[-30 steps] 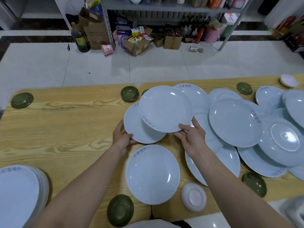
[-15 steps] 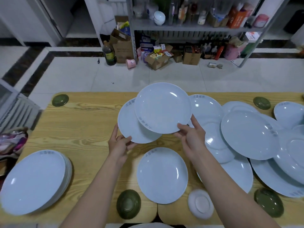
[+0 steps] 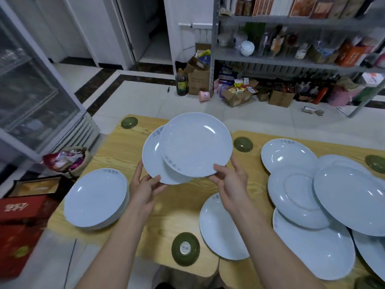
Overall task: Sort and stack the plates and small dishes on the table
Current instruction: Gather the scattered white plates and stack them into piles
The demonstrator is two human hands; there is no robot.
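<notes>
Two plates are up in the air at frame centre, overlapped, faces up. The top plate (image 3: 195,147) sits partly on the under plate (image 3: 153,161), which pokes out to the left. The right grip (image 3: 231,182) pinches the top plate's near rim, thumb on top, fingers below. The left grip (image 3: 143,190) pinches the under plate's near rim the same way. Both grips are grasping, neither is free.

Key relation: the sorted stack (image 3: 95,197) lies on the bench (image 3: 116,151) at lower left of the frame, below and left of the held pair and just beside the left forearm. The left grip is nearer it; the right grip would have to cross centre. The plates are round, so there is no long axis to line up, only rims to centre over the stack.

Likely next: carry the pair down-left onto the stack. Risk is the top plate sliding off, since the two are offset.

Unsorted plates (image 3: 352,197) crowd the right side. A green dish (image 3: 185,248) sits at the near edge, bottom centre.
</notes>
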